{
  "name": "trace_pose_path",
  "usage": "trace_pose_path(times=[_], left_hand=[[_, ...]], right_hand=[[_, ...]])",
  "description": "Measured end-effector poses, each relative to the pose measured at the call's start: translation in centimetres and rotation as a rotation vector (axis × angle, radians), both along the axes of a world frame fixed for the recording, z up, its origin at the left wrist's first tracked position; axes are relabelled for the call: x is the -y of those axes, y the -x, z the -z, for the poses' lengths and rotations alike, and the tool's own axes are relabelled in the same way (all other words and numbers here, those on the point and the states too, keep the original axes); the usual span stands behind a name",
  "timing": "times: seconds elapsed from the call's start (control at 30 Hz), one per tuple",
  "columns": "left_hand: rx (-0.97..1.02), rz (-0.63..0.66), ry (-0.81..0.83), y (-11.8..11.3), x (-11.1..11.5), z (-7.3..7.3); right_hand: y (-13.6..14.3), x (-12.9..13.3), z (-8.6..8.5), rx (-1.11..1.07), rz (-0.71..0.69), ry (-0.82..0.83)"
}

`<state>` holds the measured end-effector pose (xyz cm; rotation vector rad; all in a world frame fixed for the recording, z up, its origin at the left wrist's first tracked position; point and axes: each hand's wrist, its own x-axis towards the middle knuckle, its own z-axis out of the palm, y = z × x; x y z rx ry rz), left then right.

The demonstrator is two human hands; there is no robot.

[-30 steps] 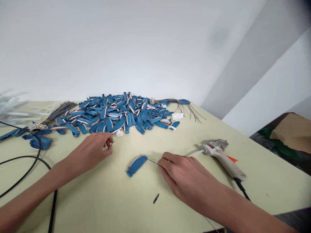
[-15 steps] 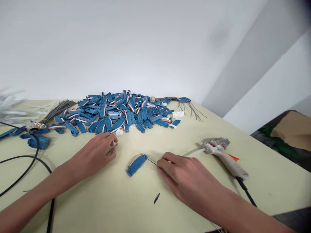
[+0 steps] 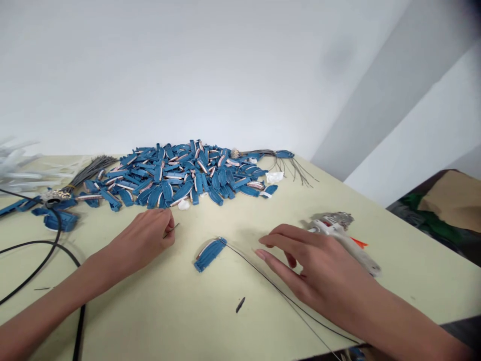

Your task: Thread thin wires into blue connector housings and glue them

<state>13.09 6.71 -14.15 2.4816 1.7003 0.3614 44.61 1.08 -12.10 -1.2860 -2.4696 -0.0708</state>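
Note:
My left hand (image 3: 152, 230) is closed in a pinch, a thin dark wire-like piece (image 3: 172, 230) poking out from its fingertips. On the table in front lies a single curved blue piece (image 3: 210, 254) with a pale edge. From its upper right end a thin dark wire (image 3: 278, 289) runs down and right, passing under my right wrist. Above that wire, my right hand (image 3: 300, 255) is open, thumb and fingers apart, nothing between them. Behind it sits a pale glue gun (image 3: 356, 250), partly covered by the hand.
A heap of similar blue pieces (image 3: 180, 175) spreads along the back, wire bundles (image 3: 90, 173) (image 3: 259, 152) beside it. Clear sticks (image 3: 18, 173) lie far left. A black cable (image 3: 56, 245) loops at left. A small dark scrap (image 3: 240, 305) lies near the front.
My right hand has let go of the wire, opened and moved right, towards the glue gun. My left hand has shifted slightly left, still pinching its thin piece. The blue piece has stayed in place.

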Motion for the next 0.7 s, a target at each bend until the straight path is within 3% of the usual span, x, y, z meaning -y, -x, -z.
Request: trace_pose_path(times=[0.17, 0.3, 0.47, 0.6, 0.7], left_hand=[[0.051, -0.033, -0.002, 0.2, -0.4, -2.7], [0.153, -0.026, 0.042, -0.5, -0.6, -5.6], [0.377, -0.011, 0.090, -2.5, 0.3, -10.8], [0.576, 0.050, -0.079, -4.7, 2.0, -15.7], [0.601, 0.049, -0.194, -5.8, 3.6, -18.3]], right_hand=[[0.1, -0.3, -1.2, -0.133, 0.050, 0.192], [2.2, -1.4, -1.8, -0.424, 0.100, 0.404], [6.4, -2.8, -3.6, -0.890, -0.092, 0.772], [8.9, -3.2, -6.6, -1.138, -0.325, 0.723], [8.8, -2.9, -8.9, -1.282, -0.521, 0.581]])
